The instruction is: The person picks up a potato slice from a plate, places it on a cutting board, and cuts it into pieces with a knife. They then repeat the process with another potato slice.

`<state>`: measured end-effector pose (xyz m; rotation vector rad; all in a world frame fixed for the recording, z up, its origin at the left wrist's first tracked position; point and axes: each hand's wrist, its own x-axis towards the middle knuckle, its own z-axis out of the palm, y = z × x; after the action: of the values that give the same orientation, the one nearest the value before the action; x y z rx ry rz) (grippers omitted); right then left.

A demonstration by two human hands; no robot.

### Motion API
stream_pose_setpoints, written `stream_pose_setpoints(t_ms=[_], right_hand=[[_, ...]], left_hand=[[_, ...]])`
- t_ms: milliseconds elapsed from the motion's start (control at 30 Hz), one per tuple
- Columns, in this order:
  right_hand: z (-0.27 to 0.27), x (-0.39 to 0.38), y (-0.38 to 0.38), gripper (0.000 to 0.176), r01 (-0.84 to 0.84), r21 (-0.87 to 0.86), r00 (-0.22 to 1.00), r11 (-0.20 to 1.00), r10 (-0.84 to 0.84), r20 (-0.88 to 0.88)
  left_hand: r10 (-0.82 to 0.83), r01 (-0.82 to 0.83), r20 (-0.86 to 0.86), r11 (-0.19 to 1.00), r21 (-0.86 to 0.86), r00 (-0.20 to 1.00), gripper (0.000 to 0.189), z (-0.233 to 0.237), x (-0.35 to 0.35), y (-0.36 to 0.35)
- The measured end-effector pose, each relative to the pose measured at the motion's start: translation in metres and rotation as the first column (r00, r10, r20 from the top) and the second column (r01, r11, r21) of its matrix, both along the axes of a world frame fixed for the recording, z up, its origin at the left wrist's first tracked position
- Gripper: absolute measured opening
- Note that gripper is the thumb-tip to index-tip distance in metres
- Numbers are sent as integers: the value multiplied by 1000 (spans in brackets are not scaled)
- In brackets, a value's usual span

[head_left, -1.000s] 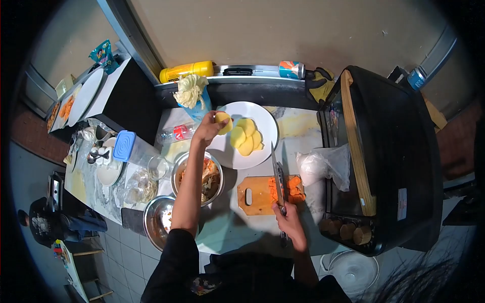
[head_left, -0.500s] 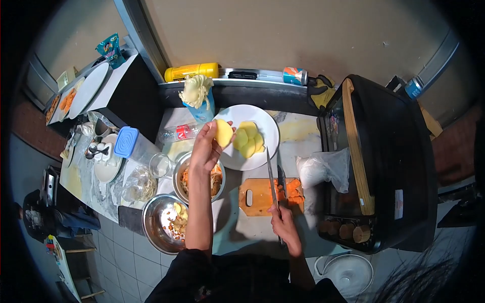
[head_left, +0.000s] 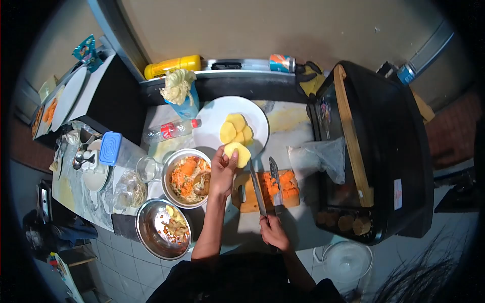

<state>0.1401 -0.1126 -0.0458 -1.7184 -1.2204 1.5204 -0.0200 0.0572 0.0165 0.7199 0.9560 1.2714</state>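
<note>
- On my feed, the counter [head_left: 290, 118] spreads across the middle, with the oven [head_left: 399, 151] along its right side.
- I see the plate [head_left: 208, 115] toward the back of the counter, white and round.
- The steel bowl [head_left: 146, 230] sits at the near left edge, with scraps and peelings inside.
- Just behind it I have the mixing bowl [head_left: 165, 186], which contains orange shreds and a brown lump.
- The cutting board [head_left: 247, 205] lies in front of the plate, partly behind the hands from where I watch.
- The clear bag [head_left: 321, 154] is between the board and the oven.
- The held knife [head_left: 258, 191] angles up over the board; its handle is gripped in the right hand [head_left: 274, 232].
- A second knife [head_left: 275, 178] lies over the board beside the carrot pieces [head_left: 289, 186].
- The left hand [head_left: 221, 174] pinches a yellow slice [head_left: 238, 153] at the plate's near edge; I cannot tell whether the blade tip touches it.
- More slices [head_left: 234, 129] overlap in a small pile on the plate.
</note>
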Motion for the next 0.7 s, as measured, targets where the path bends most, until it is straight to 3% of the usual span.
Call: stream_pose_setpoints(t_ms=[33, 67, 100, 167, 233, 367, 467, 533, 600, 667, 700], right_hand=[[-8, -3, -10, 18, 15, -22, 1000, 1000, -15, -2], [-16, -8, -18, 16, -11, 281, 978, 960, -48, 203], [-15, -12, -22, 15, -107, 545, 913, 832, -135, 384], [-8, -12, -29, 16, -33, 516, 940, 856, -149, 307], [-5, -10, -31, 22, 2, 262, 938, 965, -92, 335], [5, -4, -30, 24, 98, 123, 940, 988, -132, 313], [-7, -1, -33, 30, -3, 45, 951, 999, -11, 310], [-7, -4, -36, 28, -78, 121, 942, 990, 34, 334], [-7, -7, -38, 26, -161, 194, 928, 968, 82, 363], [-11, -12, -39, 20, -161, 418, 938, 894, 7, 347], [-12, -14, -39, 20, -164, 421, 940, 892, 11, 342]], left_hand=[[-15, 15, -2, 1000, -22, 1000, 26, -4, -1, 0], [-14, 16, -52, 999, 30, 999, 26, -6, -1, 0], [-9, 18, -99, 996, 85, 995, 26, -8, 0, 0], [-6, 9, -73, 999, 49, 997, 20, -5, 3, -5], [-45, 52, -168, 998, 35, 985, 19, -7, 4, -14], [-78, 85, -251, 996, 20, 965, 20, -14, 5, -35], [-34, 32, -213, 999, -14, 976, 20, -18, 5, -46], [29, -36, -115, 998, -60, 993, 20, -23, 4, -54], [52, -59, -120, 997, -55, 991, 20, -27, 0, -61], [51, -57, -150, 998, -37, 987, 23, -24, -5, -67], [57, -63, -154, 997, -34, 986, 23, -20, -7, -70]])
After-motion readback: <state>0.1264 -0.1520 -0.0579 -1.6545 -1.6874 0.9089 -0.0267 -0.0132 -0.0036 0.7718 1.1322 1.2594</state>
